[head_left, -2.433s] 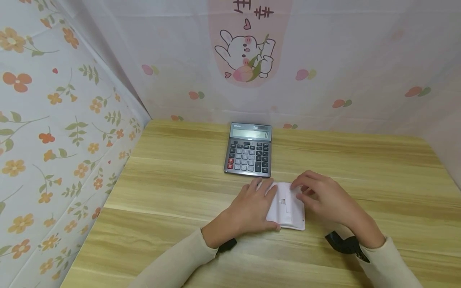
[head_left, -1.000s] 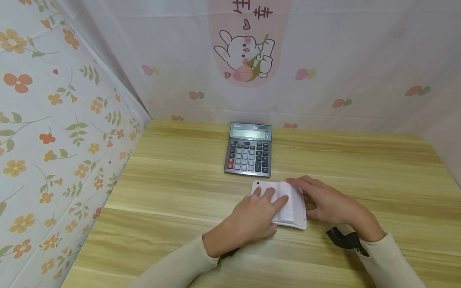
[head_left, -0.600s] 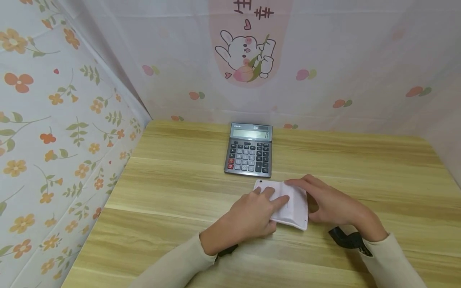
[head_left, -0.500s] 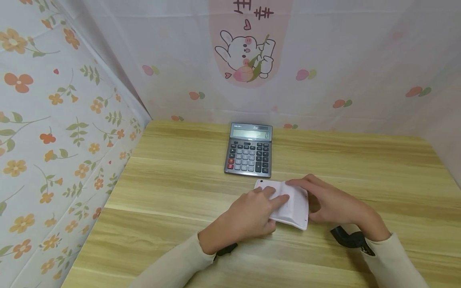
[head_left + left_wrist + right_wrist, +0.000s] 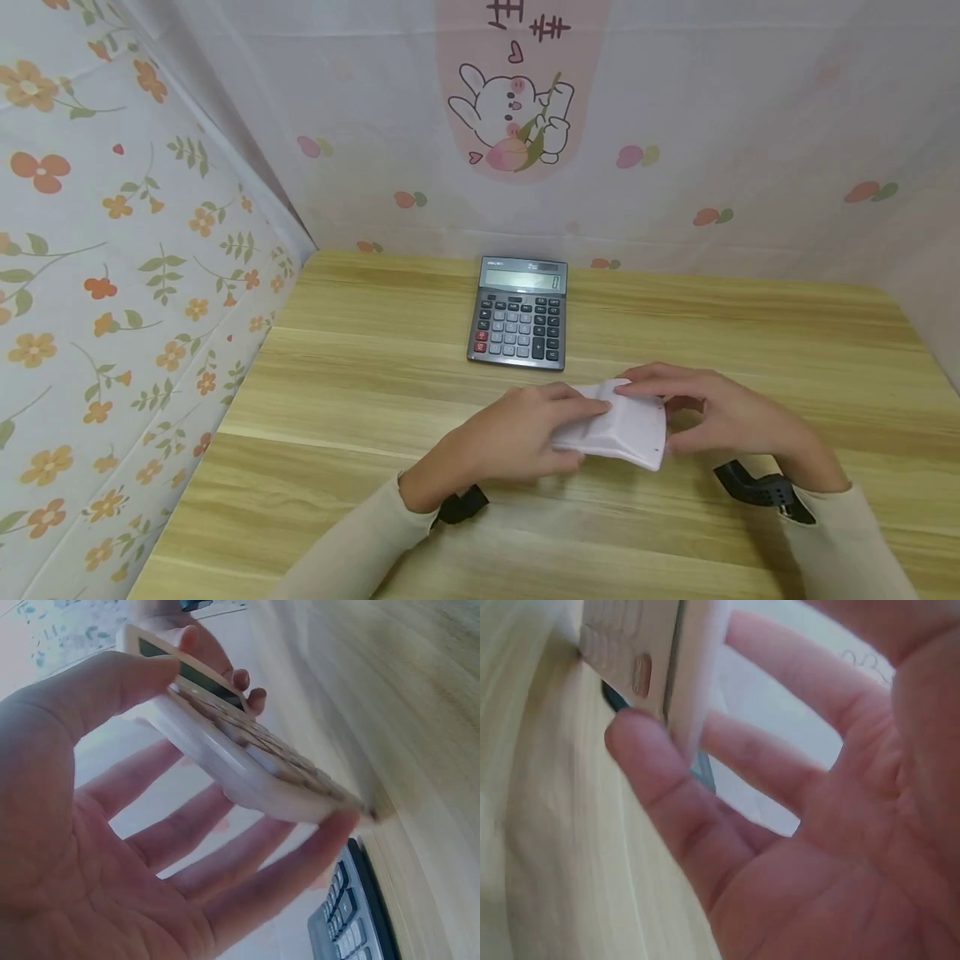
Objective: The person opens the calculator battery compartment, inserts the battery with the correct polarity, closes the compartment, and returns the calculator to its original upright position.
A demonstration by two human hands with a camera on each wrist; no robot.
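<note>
A white calculator point(image 5: 636, 427) is tilted up off the table, its back toward the head view. My left hand point(image 5: 517, 432) grips its left part; in the left wrist view the thumb lies on the front by the dark display point(image 5: 202, 682), the other fingers behind the back. My right hand point(image 5: 723, 414) holds the right part, with fingers over the back. In the right wrist view, one digit of it touches the front near the key face point(image 5: 622, 652), and other fingers reach behind. Most keys are hidden from the head view.
Behind the hands, a grey desk calculator point(image 5: 517, 312) lies face up on the wooden table point(image 5: 375, 367), its display reading 0. A printed cloth point(image 5: 675, 100) hangs along the back edge, and a floral cloth point(image 5: 150, 275) on the left. Black wrist straps point(image 5: 757, 487) sit at the sleeves.
The white calculator lay back up on the table; it has been raised, tilted and shifted right. Both hands have changed from touching its back to gripping it. The grey calculator has not moved.
</note>
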